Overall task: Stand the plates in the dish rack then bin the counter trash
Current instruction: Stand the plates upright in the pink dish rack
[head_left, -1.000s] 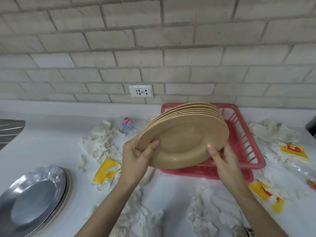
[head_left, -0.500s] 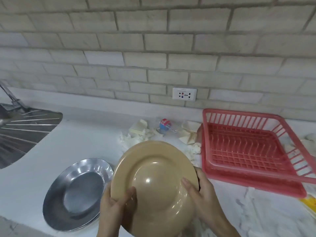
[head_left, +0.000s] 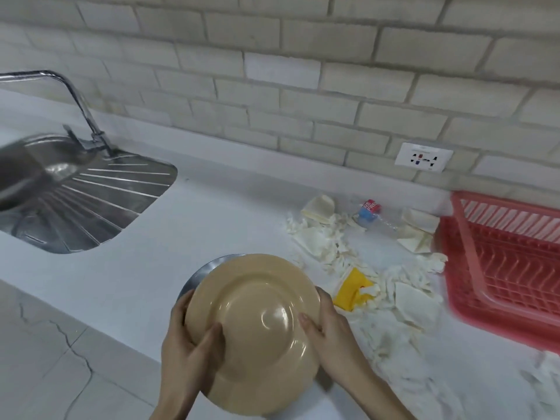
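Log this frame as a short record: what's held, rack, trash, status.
held: tan plate, gripped at its rim by left hand and right hand
under it: steel plate on the counter
rack: red dish rack at right, no plates in its visible part
trash: torn paper, yellow wrapper, plastic bottle on counter
status: no plate racked yet

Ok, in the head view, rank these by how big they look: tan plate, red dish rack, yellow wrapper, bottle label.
1. Tan plate and red dish rack: about alike. The plate is nearest the camera and the rack is cut off by the frame, so unranked.
2. Yellow wrapper.
3. Bottle label.
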Motion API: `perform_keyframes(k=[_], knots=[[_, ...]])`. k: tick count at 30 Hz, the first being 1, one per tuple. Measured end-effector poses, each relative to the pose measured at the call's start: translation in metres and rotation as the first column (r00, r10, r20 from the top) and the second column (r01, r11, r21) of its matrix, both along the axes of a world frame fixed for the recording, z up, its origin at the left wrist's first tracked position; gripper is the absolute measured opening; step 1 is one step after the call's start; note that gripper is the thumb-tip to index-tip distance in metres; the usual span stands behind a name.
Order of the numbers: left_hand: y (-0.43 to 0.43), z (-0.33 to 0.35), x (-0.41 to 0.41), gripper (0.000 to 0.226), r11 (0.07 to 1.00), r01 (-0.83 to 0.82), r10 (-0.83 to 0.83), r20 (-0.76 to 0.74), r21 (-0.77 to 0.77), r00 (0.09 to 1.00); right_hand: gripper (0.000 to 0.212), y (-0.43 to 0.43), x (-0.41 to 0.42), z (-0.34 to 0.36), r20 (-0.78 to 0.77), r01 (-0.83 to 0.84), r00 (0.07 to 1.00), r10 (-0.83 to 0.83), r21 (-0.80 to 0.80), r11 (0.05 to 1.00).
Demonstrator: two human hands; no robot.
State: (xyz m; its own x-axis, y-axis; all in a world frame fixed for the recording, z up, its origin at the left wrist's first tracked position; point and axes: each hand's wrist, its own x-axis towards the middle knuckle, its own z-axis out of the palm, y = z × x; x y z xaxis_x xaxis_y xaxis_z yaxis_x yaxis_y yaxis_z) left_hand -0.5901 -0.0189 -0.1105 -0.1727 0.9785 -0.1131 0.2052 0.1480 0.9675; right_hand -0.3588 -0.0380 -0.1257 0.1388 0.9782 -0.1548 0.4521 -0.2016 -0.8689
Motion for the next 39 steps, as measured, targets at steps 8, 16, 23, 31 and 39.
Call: perform_keyframes(k=[8,16,23,31,39], knots=[[0.027,-0.015,-0.026,0.054,0.989,0.142,-0.134,-0.168,0.036,0.977,0.058,0.022,-0.026,-0.016,0.248,-0.049,0.964,0.101,-0.208,0.977],[0.053,-0.040,-0.043,0.056,0.983,0.166,-0.183,-0.377,-0.077,0.908,0.052,0.033,-0.032,-0.016,0.331,-0.066,0.930,0.157,-0.270,0.961],[0.057,-0.044,-0.046,0.064,0.991,0.133,-0.133,-0.244,-0.018,0.961,0.059,0.049,-0.041,-0.021,0.510,-0.098,0.829,0.231,-0.274,0.957],[0.058,-0.049,-0.048,0.082,0.992,0.109,-0.121,-0.252,-0.060,0.960,0.070,0.051,-0.034,-0.019,0.485,-0.129,0.842,0.237,-0.246,0.961],[0.067,-0.012,-0.026,0.067,0.994,0.104,-0.095,-0.204,0.032,0.974,0.063,0.044,-0.015,-0.002,0.454,-0.101,0.883,0.123,-0.072,0.992]])
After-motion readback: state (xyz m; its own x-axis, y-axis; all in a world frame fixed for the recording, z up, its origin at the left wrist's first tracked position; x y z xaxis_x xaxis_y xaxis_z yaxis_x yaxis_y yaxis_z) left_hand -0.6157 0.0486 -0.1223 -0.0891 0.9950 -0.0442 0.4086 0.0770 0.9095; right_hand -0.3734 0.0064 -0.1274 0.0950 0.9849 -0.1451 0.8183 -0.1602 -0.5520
